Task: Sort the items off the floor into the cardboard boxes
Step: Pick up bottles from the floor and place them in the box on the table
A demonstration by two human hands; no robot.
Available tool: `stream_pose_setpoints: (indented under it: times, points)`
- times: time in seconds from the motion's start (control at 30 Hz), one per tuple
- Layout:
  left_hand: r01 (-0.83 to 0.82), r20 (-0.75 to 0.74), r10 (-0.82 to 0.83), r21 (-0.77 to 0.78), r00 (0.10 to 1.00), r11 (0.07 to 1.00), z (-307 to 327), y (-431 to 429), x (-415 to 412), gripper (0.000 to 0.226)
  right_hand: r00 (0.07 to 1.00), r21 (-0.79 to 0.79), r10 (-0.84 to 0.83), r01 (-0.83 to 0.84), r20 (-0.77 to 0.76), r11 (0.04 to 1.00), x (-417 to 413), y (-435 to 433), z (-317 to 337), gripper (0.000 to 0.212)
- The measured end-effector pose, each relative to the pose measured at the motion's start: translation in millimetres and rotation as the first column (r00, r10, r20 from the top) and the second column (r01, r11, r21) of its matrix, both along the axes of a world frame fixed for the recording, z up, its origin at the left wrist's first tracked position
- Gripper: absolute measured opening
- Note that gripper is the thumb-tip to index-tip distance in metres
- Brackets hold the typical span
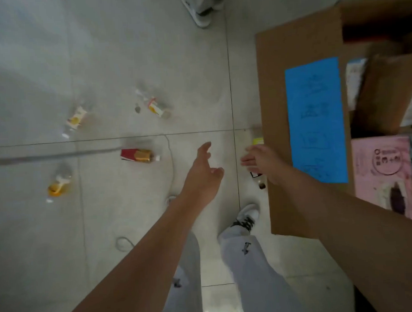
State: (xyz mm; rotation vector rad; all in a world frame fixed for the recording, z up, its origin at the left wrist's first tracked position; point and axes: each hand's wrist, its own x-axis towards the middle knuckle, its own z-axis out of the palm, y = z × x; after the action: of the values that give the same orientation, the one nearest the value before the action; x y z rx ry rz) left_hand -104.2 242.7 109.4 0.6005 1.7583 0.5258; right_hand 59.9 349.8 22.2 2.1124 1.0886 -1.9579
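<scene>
My left hand (204, 170) is stretched out over the grey tiled floor with fingers relaxed, holding nothing. My right hand (261, 162) reaches beside the cardboard box (279, 134), fingers straight and empty, above a bottle (258, 135) that lies against the box wall and is partly hidden by the hand. A red-labelled bottle (137, 155) lies left of my left hand. Three more small bottles lie farther left: one with a yellow label (156, 107), one near the left (75, 119), one with a yellow base (56, 185).
The box carries a blue label (316, 119) and holds a pink carton (383, 168) and brown packages (382, 91). A white cable (171, 161) loops across the floor. My shoes (246, 216) stand below the hands. A white object (202, 9) sits at the top.
</scene>
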Motion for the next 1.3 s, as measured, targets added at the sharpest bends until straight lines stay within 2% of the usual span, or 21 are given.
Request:
stream_pose_setpoints:
  times: [0.07,0.17,0.23,0.37,0.53,0.7,0.83,1.07,1.2,1.3]
  points:
    - [0.041,0.027,-0.040,-0.024,0.999,0.999,-43,-6,11,0.064,0.998,-0.043,-0.014,0.017,0.064,0.999,10,-4,-51,0.013]
    - [0.100,0.078,-0.096,-0.047,0.992,0.994,-99,-16,29,0.061,0.974,0.022,0.062,-0.069,0.216,0.997,34,-12,-121,0.015]
    - [0.144,0.091,-0.140,-0.043,0.986,0.989,-133,-17,39,0.057,0.945,0.081,0.142,-0.173,0.293,0.982,47,-14,-162,0.029]
    - [0.171,0.104,-0.167,-0.029,0.980,0.985,-188,-11,53,0.050,0.893,0.154,0.083,-0.167,0.443,0.974,62,-20,-217,0.043]
    - [0.106,0.110,-0.106,-0.001,0.988,0.994,-237,-5,60,0.047,0.817,0.064,0.211,-0.289,0.536,0.955,73,-31,-276,0.057]
    - [0.123,0.095,-0.118,-0.040,0.988,0.992,-281,-18,59,0.046,0.624,-0.054,0.342,-0.432,0.702,0.900,77,-43,-328,0.065]
    - [0.144,0.093,-0.137,-0.077,0.986,0.987,-306,-29,58,0.046,0.541,-0.088,0.363,-0.467,0.759,0.880,82,-47,-354,0.070]
    - [0.144,0.073,-0.136,-0.123,0.988,0.982,-301,-33,41,0.049,0.699,0.005,0.385,-0.486,0.603,0.874,77,-48,-348,0.071]
    - [0.106,0.048,-0.100,-0.134,0.994,0.985,-259,-28,24,0.052,0.873,0.137,0.215,-0.301,0.437,0.944,23,-50,-295,0.069]
    - [0.047,-0.009,-0.048,-0.094,0.999,0.994,-206,-20,2,0.052,0.950,0.192,0.098,-0.160,0.297,0.968,-38,-60,-234,0.065]
